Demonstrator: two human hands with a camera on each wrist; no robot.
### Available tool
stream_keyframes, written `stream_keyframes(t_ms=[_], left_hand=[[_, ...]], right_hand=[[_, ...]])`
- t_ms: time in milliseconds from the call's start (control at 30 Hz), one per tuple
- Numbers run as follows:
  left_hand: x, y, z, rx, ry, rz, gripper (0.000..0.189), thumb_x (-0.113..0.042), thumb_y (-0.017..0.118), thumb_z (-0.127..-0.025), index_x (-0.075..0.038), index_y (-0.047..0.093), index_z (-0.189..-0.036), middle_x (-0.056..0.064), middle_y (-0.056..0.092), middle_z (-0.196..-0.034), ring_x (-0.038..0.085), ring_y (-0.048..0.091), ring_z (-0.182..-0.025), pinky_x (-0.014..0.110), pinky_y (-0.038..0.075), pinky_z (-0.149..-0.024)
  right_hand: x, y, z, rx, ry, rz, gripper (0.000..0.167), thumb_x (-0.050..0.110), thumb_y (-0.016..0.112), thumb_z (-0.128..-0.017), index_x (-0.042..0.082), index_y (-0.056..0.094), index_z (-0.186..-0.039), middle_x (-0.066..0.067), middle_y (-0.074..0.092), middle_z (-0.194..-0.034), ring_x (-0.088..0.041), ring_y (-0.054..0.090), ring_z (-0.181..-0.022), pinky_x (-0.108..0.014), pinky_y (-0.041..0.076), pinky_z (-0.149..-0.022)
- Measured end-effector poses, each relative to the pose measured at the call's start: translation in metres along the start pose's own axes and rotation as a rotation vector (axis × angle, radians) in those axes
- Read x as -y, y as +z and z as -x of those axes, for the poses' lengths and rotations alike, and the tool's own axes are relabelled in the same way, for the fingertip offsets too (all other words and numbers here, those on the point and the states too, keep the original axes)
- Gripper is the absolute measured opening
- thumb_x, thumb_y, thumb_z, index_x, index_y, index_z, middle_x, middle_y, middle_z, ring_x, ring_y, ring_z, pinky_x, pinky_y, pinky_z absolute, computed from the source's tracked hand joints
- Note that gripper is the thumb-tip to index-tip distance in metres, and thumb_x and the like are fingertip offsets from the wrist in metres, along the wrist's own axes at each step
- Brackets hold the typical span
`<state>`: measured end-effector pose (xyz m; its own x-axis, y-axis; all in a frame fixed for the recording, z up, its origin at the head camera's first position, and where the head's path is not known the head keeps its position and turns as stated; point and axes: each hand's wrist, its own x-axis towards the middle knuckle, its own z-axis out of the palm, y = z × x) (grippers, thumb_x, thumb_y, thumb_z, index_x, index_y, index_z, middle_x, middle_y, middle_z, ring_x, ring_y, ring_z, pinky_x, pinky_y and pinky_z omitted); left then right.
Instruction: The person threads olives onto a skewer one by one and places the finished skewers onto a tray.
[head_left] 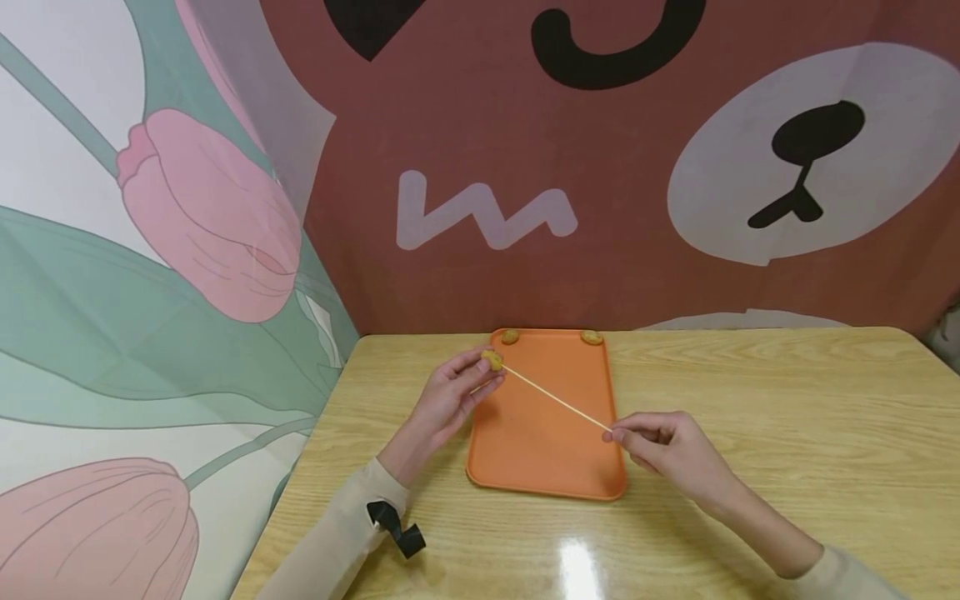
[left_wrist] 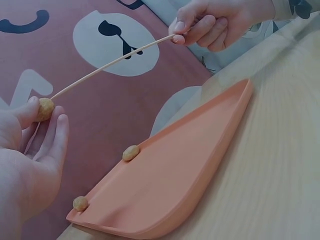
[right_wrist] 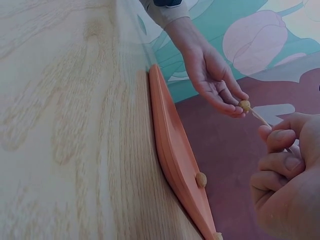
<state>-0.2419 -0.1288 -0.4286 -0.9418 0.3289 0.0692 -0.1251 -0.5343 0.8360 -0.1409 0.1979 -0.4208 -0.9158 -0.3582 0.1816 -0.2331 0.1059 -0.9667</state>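
Observation:
My left hand (head_left: 453, 392) pinches a small golden-brown ball (left_wrist: 45, 109) between thumb and fingertips, above the far left part of the orange tray (head_left: 551, 450). A thin wooden skewer (head_left: 558, 400) runs from this ball down to my right hand (head_left: 675, 454), whose thumb and forefinger grip its other end over the tray's right edge. One tip of the skewer meets the ball, and a thin pale line shows just below the ball in the left wrist view. Two more brown balls lie in the tray's far corners, a left one (head_left: 510, 336) and a right one (head_left: 592, 337).
The tray lies on a light wood table (head_left: 780, 400). Behind the table hangs a red-brown backdrop (head_left: 465, 283) with a bear face, and a tulip-print cloth (head_left: 210, 225) covers the left side. A black strap (head_left: 393, 527) sits on the left sleeve.

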Motion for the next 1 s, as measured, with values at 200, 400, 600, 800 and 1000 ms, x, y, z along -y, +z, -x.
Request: stream_keyframes(t_ms=[200, 400, 600, 800, 1000], left_hand=[[-0.0016, -0.0001, 0.0014, 0.020, 0.007, -0.037, 0.031, -0.001, 0.063, -0.100, 0.006, 0.061, -0.131, 0.018, 0.065, -0.120, 0.031, 0.066, -0.111, 0.045, 0.047, -0.102], [-0.0018, 0.0021, 0.0032, 0.037, 0.009, -0.059, 0.032, -0.001, 0.066, -0.099, 0.008, 0.062, -0.129, 0.022, 0.063, -0.127, 0.031, 0.067, -0.110, 0.047, 0.048, -0.100], [0.0035, 0.0056, 0.0052, 0.059, 0.006, -0.108, 0.028, 0.001, 0.066, -0.098, 0.008, 0.066, -0.125, 0.027, 0.058, -0.133, 0.032, 0.068, -0.107, 0.049, 0.049, -0.099], [0.0073, 0.0066, 0.0068, 0.077, 0.000, -0.114, 0.027, -0.003, 0.071, -0.096, 0.005, 0.069, -0.122, 0.025, 0.056, -0.134, 0.034, 0.068, -0.108, 0.049, 0.048, -0.100], [0.0078, 0.0077, 0.0093, 0.084, -0.045, -0.096, 0.022, 0.000, 0.069, -0.097, 0.002, 0.071, -0.119, 0.023, 0.056, -0.135, 0.033, 0.067, -0.110, 0.048, 0.048, -0.100]], right_hand=[[0.0002, -0.0007, 0.0000, 0.001, -0.012, 0.025, 0.022, 0.007, 0.064, -0.101, -0.012, 0.072, -0.109, 0.004, 0.045, -0.063, -0.017, 0.031, -0.052, -0.035, 0.029, -0.043], [-0.0002, -0.0003, 0.0003, -0.006, -0.021, 0.047, 0.019, 0.007, 0.065, -0.101, -0.008, 0.074, -0.108, 0.005, 0.049, -0.066, -0.012, 0.034, -0.055, -0.034, 0.032, -0.045], [-0.0021, 0.0021, 0.0011, -0.007, -0.040, 0.080, 0.016, 0.006, 0.065, -0.100, -0.004, 0.076, -0.108, -0.011, 0.072, -0.087, -0.006, 0.043, -0.062, -0.030, 0.039, -0.049], [-0.0020, 0.0047, 0.0021, -0.005, -0.018, 0.083, 0.019, 0.008, 0.064, -0.101, -0.004, 0.076, -0.110, -0.019, 0.073, -0.100, -0.007, 0.048, -0.066, -0.028, 0.044, -0.054], [-0.0043, 0.0092, 0.0026, -0.017, -0.042, 0.069, 0.017, 0.006, 0.065, -0.100, -0.004, 0.076, -0.109, -0.021, 0.073, -0.101, -0.008, 0.043, -0.061, -0.028, 0.042, -0.051]])
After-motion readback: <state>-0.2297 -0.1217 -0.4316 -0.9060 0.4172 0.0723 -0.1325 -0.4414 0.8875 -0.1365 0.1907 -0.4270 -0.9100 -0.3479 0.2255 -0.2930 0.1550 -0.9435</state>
